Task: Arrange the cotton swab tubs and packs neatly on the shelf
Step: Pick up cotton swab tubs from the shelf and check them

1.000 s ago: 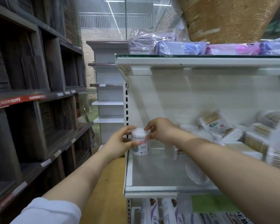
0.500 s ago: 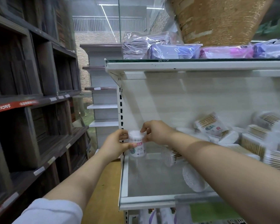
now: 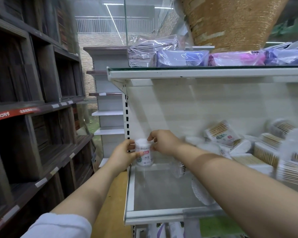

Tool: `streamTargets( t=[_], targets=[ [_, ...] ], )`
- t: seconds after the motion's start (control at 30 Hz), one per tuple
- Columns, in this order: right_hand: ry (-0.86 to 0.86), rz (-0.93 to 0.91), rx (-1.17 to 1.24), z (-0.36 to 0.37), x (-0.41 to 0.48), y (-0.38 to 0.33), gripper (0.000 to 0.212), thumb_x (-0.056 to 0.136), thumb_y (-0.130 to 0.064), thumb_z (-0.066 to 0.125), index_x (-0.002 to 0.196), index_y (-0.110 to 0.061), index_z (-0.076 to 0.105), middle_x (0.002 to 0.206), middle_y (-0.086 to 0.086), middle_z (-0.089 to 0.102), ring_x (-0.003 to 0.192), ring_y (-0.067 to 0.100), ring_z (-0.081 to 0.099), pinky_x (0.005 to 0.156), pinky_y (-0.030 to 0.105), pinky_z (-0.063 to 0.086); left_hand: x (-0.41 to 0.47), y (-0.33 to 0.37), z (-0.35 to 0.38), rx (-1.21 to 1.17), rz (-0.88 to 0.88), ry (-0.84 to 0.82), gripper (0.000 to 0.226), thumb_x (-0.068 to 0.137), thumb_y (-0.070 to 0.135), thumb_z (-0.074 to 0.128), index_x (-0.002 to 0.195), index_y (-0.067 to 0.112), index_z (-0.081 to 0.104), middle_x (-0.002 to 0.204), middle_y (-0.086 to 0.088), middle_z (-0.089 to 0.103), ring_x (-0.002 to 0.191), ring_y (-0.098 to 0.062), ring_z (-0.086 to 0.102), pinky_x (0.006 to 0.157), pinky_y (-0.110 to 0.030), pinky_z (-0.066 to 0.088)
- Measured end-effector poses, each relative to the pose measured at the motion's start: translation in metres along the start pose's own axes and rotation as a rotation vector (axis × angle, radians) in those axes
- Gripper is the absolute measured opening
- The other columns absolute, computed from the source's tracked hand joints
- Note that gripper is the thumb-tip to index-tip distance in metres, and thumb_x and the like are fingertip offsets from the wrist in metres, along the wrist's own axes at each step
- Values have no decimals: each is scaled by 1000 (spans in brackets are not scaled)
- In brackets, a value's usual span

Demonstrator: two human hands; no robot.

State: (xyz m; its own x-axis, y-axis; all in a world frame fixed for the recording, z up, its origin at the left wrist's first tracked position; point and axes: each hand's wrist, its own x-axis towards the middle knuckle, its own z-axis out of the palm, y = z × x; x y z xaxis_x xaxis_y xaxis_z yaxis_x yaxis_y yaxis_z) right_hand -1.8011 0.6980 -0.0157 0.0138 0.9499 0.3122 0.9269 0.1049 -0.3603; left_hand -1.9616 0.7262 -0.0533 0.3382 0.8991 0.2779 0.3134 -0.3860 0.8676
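Both hands — left hand (image 3: pixel 122 156), right hand (image 3: pixel 163 142) — grip the upright tub (image 3: pixel 144 154).

Clear glossy plastic cylindrical swab tub (image 3: pixel 144 154) with paper label; smooth glass-topped white metal shelf (image 3: pixel 162 191); rough dark wooden shelving (image 3: pixel 33 103) far left; coarse woven straw basket (image 3: pixel 230 23).

- One head-worn wide-angle view looks forward and slightly down at the white shelf (image 3: pixel 162 214), close, at arm's reach.
- The frame centres on the cotton swab tub (image 3: pixel 144 154) at the shelf's left end.
- Dark wooden racks (image 3: pixel 33 103) fill the left side.
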Motion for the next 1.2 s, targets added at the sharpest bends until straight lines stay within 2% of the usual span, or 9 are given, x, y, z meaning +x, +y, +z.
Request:
streamTargets(
  t=[0.2,0.4,0.5,0.63,0.73,0.87,1.0,1.07,1.2],
  targets=[
    [-21,20,-7,0,1,1,35,86,-12,64,120,-12,59,124,13,58,112,26,55,80,20,36,1,-2,2,-2,-21,-13,45,81,12,71,122,11,51,112,-1,59,88,-8,58,61,-13,46],
    [-70,51,-18,-21,-15,-2,58,88,-24,61,140,-13,38,135,13,52,123,28,50,94,26,40,-3,-6,1,164,-82,-26,84,75,21,78,144,18,31,134,-8,52,106,-18,56,85,-31,48],
    [-1,40,53,-48,-38,2,44,89,-20,60,131,-12,50,128,9,58,111,26,59,91,28,45,-11,-2,0,179,-84,-1,89,76,26,77,146,21,23,139,-6,47,101,-17,56,80,-30,48],
    [20,8,198,-87,-72,17,20,89,-7,58,108,-10,63,101,7,66,80,24,70,74,36,59,-24,3,-8,5,-129,154,74,84,24,68,145,16,27,140,-10,47,100,-23,60,89,-38,51],
    [42,20,249,-117,-97,43,14,89,-1,57,96,-12,62,90,7,65,67,14,68,64,29,59,-35,10,-10,-100,-145,195,66,84,26,67,141,20,34,133,-8,53,98,-23,64,93,-47,50],
    [180,112,472,-143,-135,85,12,87,2,61,96,-4,64,76,8,65,53,3,66,54,18,56,-55,39,9,-105,-86,160,40,88,18,63,126,15,50,120,-4,58,95,-16,63,89,-39,53],
    [195,111,520,-139,-172,115,21,80,4,69,93,-12,67,90,12,72,71,10,69,71,19,57,-84,80,45,12,5,20,16,87,18,65,102,22,64,107,3,67,98,-16,65,87,-35,55],
    [105,69,428,-134,-186,125,24,79,-2,71,98,-16,67,98,4,73,81,2,69,79,15,54,-96,98,63,101,52,-75,21,87,23,65,107,23,63,108,9,66,99,-8,64,91,-34,53],
    [60,127,265,-120,-205,134,28,79,-27,73,103,-34,60,106,-12,66,95,3,64,92,30,53,-112,124,94,460,202,-171,46,84,44,62,126,30,49,122,14,55,109,-5,55,96,-27,46]
  ],
)
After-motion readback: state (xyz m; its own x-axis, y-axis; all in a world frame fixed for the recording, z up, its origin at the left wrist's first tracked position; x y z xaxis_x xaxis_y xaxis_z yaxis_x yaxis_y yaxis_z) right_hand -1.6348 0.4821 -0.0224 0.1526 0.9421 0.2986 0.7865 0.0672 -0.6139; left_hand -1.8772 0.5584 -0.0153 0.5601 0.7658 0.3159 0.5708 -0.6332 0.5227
